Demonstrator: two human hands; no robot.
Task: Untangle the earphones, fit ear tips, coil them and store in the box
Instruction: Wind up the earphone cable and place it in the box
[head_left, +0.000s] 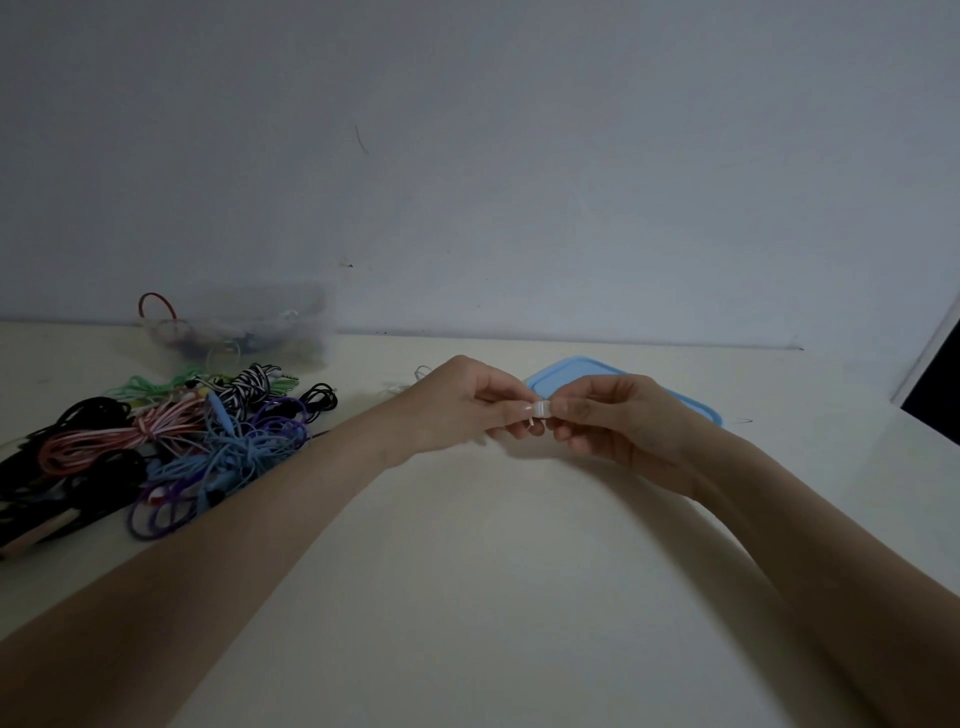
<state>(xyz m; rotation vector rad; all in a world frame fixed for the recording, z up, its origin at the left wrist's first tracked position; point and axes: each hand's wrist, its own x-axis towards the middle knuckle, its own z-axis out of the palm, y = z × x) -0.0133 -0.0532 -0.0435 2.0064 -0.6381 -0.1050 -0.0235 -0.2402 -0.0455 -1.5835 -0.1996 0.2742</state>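
- Two hands meet above the middle of the table (467, 571), fingertips together round one small white piece (542, 409).
- The left hand (467, 402) pinches that piece from its side, fingers curled; a short white bit shows below the pinch.
- The right hand (613, 415) pinches it from the other side, thumb and forefinger closed on it.
- The light is dim and the piece tiny, so it may be an earbud taking its tip, or a tight little coil of white cord; I cannot tell which.
- Judging by the grip, the step in hand is fitting a tip or finishing off one white earphone, with much of the task left.
- A heap of tangled earphones (171, 447), black, pink, blue, purple, green and striped, lies to the left of the arms, well apart from the hands.
- The clear box (244, 332) stands against the wall behind the heap, with cords already inside.
- Its blue lid (571, 371) lies flat just behind the hands.
- The next move calls for a steady pinch, then carrying the piece left and back to the box.
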